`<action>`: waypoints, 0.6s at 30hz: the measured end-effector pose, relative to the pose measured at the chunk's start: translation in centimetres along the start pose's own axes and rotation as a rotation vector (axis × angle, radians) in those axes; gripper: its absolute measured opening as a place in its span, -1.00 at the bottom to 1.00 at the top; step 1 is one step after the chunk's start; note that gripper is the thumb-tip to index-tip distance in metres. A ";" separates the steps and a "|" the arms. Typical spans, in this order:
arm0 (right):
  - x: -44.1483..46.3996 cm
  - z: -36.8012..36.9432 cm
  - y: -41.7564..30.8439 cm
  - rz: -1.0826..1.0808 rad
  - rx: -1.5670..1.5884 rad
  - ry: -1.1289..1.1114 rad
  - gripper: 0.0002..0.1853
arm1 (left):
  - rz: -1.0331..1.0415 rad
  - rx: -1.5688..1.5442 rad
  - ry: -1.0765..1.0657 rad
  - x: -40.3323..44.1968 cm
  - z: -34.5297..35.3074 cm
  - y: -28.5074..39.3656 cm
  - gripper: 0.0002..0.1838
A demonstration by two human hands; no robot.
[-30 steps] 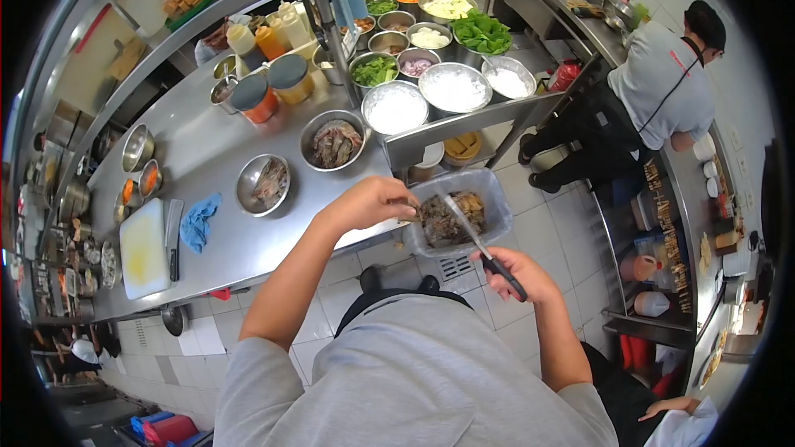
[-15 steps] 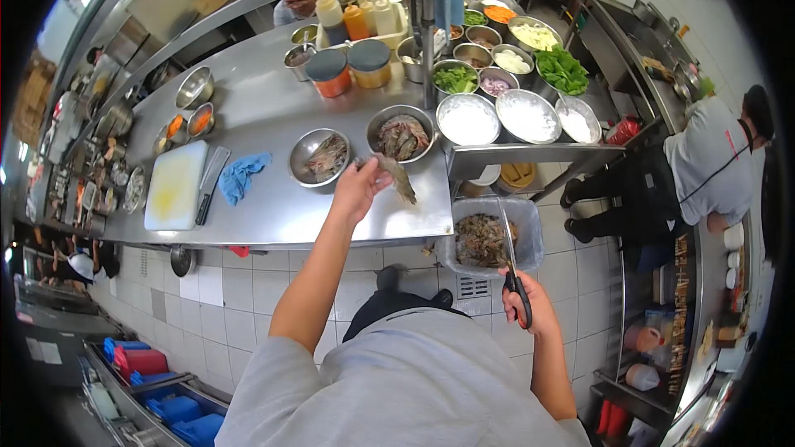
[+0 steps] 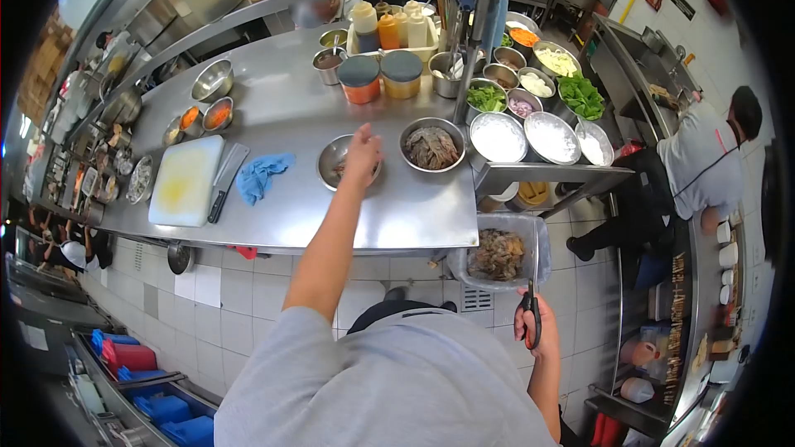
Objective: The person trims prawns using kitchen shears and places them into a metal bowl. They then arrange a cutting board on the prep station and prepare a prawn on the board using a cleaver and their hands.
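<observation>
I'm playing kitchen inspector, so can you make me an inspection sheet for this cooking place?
Surface: steel table, shiny.
Job's things: right bowl holds shrimp; left bowl has contents mostly hidden; lined bin, below the table's edge, holds a brownish heap.
Clutter: blue cloth crumpled; knife lying beside the stained cutting board.
Hands: left hand over the left bowl, fingers spread, nothing seen in it; right hand holds scissors, blades pointing away from the body.
Cables: nothing seen.
Surroundings: another person stands at the right; tiled floor.
</observation>
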State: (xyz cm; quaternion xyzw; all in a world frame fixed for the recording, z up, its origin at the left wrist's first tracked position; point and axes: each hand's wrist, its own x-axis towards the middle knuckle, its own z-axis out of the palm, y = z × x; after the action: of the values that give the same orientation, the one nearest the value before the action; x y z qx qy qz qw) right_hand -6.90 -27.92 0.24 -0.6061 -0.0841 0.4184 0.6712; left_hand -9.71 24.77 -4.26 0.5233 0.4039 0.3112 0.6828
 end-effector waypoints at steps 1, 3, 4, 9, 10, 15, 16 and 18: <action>-0.2 0.1 0.3 -0.004 0.008 0.008 -0.54 | 0.060 0.095 -0.006 0.3 -2.3 0.6 -0.44; -0.6 0.8 0.7 0.010 0.018 0.038 -0.54 | 0.114 0.187 -0.006 3.4 -7.7 -0.7 -0.53; -0.7 1.3 0.8 0.026 0.026 0.061 -0.54 | 0.170 0.279 0.004 3.8 -9.1 -0.5 -0.61; -0.4 4.7 1.5 0.102 0.005 0.096 -0.53 | 0.183 0.661 -0.134 3.3 -11.4 0.7 -0.72; -0.2 5.3 1.5 0.125 -0.034 0.088 -0.53 | 0.148 0.855 -0.243 3.3 -11.3 0.4 -0.68; 0.2 7.9 2.2 0.086 -0.049 0.066 -0.51 | 0.147 1.430 -0.236 0.8 -9.5 -0.3 -0.54; 0.1 8.3 2.4 0.089 -0.037 0.067 -0.51 | 0.152 1.428 -0.236 0.6 -9.1 -0.4 -0.52; -0.1 8.9 3.1 0.094 -0.017 0.081 -0.52 | 0.144 1.418 -0.175 0.2 -8.4 -0.6 -0.51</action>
State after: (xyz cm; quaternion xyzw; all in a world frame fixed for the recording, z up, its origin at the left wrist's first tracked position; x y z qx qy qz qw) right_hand -13.93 -21.64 -0.20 -0.6315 -0.0321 0.4239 0.6485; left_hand -17.01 28.72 -5.95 0.8894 0.4169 -0.0250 0.1860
